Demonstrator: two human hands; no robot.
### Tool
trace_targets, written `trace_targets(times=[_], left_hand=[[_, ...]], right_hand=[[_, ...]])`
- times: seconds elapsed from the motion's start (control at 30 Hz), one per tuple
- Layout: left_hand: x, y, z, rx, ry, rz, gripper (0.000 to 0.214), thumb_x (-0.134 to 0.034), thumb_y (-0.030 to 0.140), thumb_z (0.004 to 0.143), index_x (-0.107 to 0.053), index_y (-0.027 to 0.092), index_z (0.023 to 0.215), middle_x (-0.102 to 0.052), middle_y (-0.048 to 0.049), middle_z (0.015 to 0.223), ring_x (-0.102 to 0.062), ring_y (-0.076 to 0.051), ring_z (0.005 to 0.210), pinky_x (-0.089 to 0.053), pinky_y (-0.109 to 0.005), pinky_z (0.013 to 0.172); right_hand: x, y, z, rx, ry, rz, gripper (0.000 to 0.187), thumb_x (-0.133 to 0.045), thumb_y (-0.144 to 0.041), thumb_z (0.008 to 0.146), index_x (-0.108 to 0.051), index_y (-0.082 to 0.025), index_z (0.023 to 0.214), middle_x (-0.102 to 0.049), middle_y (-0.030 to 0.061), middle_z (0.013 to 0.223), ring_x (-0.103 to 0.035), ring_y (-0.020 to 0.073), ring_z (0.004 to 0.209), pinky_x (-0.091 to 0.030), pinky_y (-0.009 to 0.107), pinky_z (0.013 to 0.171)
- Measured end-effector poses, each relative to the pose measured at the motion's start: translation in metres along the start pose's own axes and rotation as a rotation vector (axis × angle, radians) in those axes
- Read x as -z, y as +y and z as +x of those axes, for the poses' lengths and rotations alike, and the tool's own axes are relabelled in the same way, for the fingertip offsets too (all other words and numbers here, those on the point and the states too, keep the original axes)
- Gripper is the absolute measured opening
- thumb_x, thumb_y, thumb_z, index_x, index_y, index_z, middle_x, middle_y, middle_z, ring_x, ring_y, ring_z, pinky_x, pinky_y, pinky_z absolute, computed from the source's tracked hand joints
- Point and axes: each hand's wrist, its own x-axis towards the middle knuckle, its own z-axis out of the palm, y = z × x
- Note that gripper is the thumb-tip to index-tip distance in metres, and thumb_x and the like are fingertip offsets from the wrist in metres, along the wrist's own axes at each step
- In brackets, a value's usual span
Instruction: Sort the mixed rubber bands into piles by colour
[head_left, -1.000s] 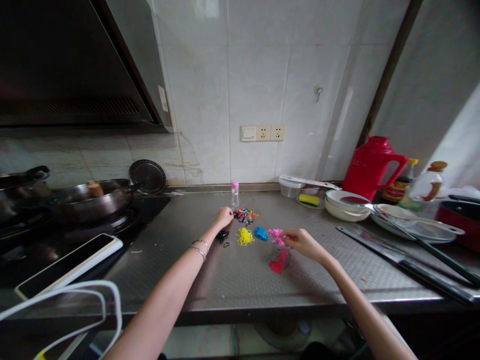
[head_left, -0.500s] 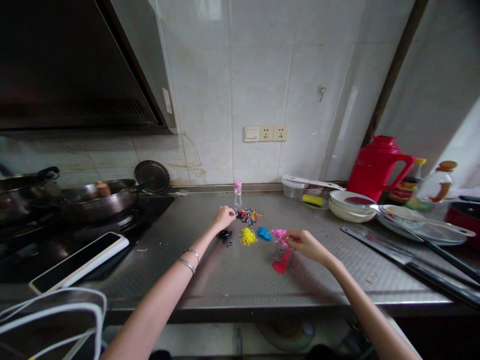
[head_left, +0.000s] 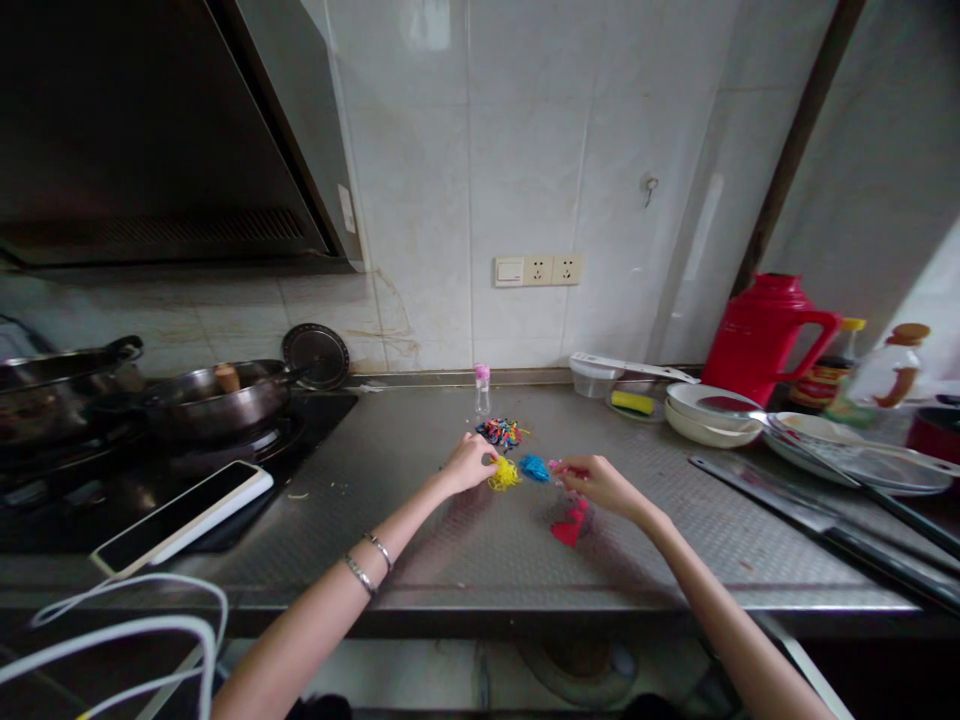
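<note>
My left hand (head_left: 469, 463) is pinched closed at the left edge of a pile of small yellow rubber bands (head_left: 504, 474), with a bit of yellow at its fingertips. Behind it lies a mixed heap of coloured rubber bands (head_left: 502, 432). A blue pile (head_left: 535, 467) sits between my two hands. My right hand (head_left: 596, 482) is closed over the pink rubber bands (head_left: 555, 466), covering most of them; what its fingers hold is too small to make out. Red rubber bands (head_left: 568, 530) lie just below it. My left hand hides the black pile.
A small clear bottle with a pink cap (head_left: 482, 390) stands behind the heap. On the left are a phone (head_left: 184, 515), a white cable (head_left: 150, 625) and a pan (head_left: 217, 405). Bowls (head_left: 711, 425), a cleaver (head_left: 772, 495) and a red thermos (head_left: 765, 340) stand or lie right.
My left hand has moved from the mixed heap right and nearer, to the yellow pile. My right hand stays by the pink bands. The view has shifted slightly.
</note>
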Motion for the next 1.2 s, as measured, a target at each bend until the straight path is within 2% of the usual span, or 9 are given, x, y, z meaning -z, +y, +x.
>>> trace_targets(times=[0.13, 0.27, 0.37, 0.5, 0.63, 0.8, 0.97, 1.2], left_hand=[[0.014, -0.021, -0.006, 0.088, 0.053, -0.045, 0.014, -0.059, 0.025, 0.068, -0.069, 0.018, 0.076, -0.064, -0.0052, 0.084, -0.054, -0.018, 0.084, -0.038, -0.030, 0.083], [0.028, -0.044, -0.016, 0.202, 0.086, -0.127, 0.015, -0.057, 0.021, 0.069, -0.068, 0.014, 0.076, -0.064, -0.0056, 0.079, -0.056, -0.015, 0.078, -0.042, -0.026, 0.077], [0.035, -0.055, -0.026, 0.259, 0.114, -0.136, 0.015, -0.055, 0.020, 0.069, -0.068, 0.013, 0.075, -0.064, -0.0061, 0.079, -0.056, -0.014, 0.076, -0.043, -0.025, 0.075], [0.037, -0.066, -0.040, 0.277, 0.132, -0.136, 0.015, -0.053, 0.018, 0.070, -0.067, 0.013, 0.073, -0.064, -0.0061, 0.078, -0.056, -0.014, 0.074, -0.043, -0.024, 0.074], [0.031, -0.078, -0.050, 0.344, 0.191, -0.191, 0.017, -0.051, 0.019, 0.072, -0.067, 0.014, 0.074, -0.065, -0.0053, 0.080, -0.057, -0.013, 0.074, -0.044, -0.025, 0.074], [0.027, -0.086, -0.053, 0.390, 0.265, -0.322, 0.017, -0.051, 0.021, 0.071, -0.065, 0.013, 0.076, -0.066, -0.0050, 0.080, -0.059, -0.013, 0.076, -0.045, -0.024, 0.074], [0.025, -0.085, -0.053, 0.396, 0.259, -0.311, 0.016, -0.051, 0.022, 0.072, -0.065, 0.014, 0.075, -0.067, -0.0051, 0.080, -0.060, -0.013, 0.077, -0.045, -0.024, 0.075], [0.024, -0.085, -0.055, 0.388, 0.240, -0.325, 0.016, -0.052, 0.023, 0.070, -0.065, 0.014, 0.073, -0.067, -0.0049, 0.079, -0.060, -0.013, 0.075, -0.045, -0.024, 0.073]], right_hand=[[0.007, -0.002, 0.018, 0.031, 0.029, -0.110, 0.028, -0.045, -0.023, 0.072, -0.068, -0.013, 0.086, -0.066, 0.0033, 0.069, -0.057, 0.0135, 0.061, -0.042, 0.021, 0.058], [0.010, 0.004, 0.052, 0.065, 0.098, -0.197, 0.027, -0.048, -0.019, 0.070, -0.068, -0.014, 0.088, -0.068, 0.0060, 0.084, -0.059, 0.0150, 0.073, -0.043, 0.022, 0.068], [0.001, 0.010, 0.079, 0.054, 0.085, -0.283, 0.028, -0.048, -0.015, 0.069, -0.067, -0.016, 0.088, -0.067, 0.0055, 0.088, -0.059, 0.0148, 0.078, -0.043, 0.021, 0.071], [-0.019, 0.011, 0.101, 0.014, -0.003, -0.386, 0.031, -0.048, -0.010, 0.067, -0.067, -0.019, 0.090, -0.065, 0.0045, 0.097, -0.058, 0.0143, 0.084, -0.041, 0.020, 0.073], [-0.033, 0.009, 0.109, -0.036, -0.044, -0.472, 0.037, -0.048, -0.010, 0.067, -0.063, -0.022, 0.099, -0.061, 0.0049, 0.106, -0.056, 0.0164, 0.092, -0.041, 0.020, 0.071], [-0.040, 0.010, 0.112, -0.108, -0.069, -0.554, 0.042, -0.048, -0.013, 0.070, -0.057, -0.025, 0.109, -0.062, 0.0060, 0.104, -0.057, 0.0187, 0.092, -0.040, 0.021, 0.067], [-0.042, 0.007, 0.112, -0.138, -0.040, -0.592, 0.039, -0.043, -0.018, 0.076, -0.056, -0.024, 0.112, -0.063, 0.0089, 0.103, -0.058, 0.0201, 0.091, -0.040, 0.022, 0.065], [-0.042, -0.001, 0.109, -0.142, -0.028, -0.588, 0.040, -0.041, -0.017, 0.077, -0.056, -0.027, 0.112, -0.063, 0.0071, 0.102, -0.059, 0.0188, 0.089, -0.040, 0.021, 0.064]])
